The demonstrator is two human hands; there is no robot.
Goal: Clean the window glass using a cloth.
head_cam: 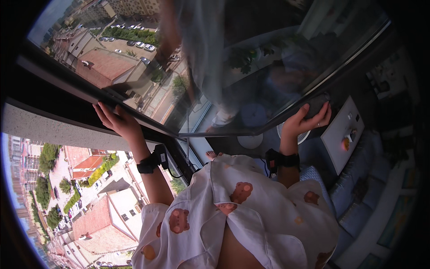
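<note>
A large framed window pane (201,67) stands opened inward in front of me, with reflections and the outdoors showing in its glass. My left hand (119,122) rests on the dark window frame (141,121) at the left, its fingers spread and nothing seen in it. On the right, my right hand (304,117) holds a dark grey cloth (315,105) between thumb and fingers, beside the pane's right edge. Both wrists wear black straps with small devices. What the cloth touches on its far side is hidden.
Left of me is the window opening (100,161), with rooftops and parked cars far below. At the right are a white table (344,134) with small items, a blue-grey sofa (357,198) and a round white stool (250,141). A bare foot (211,154) shows beside the white sill.
</note>
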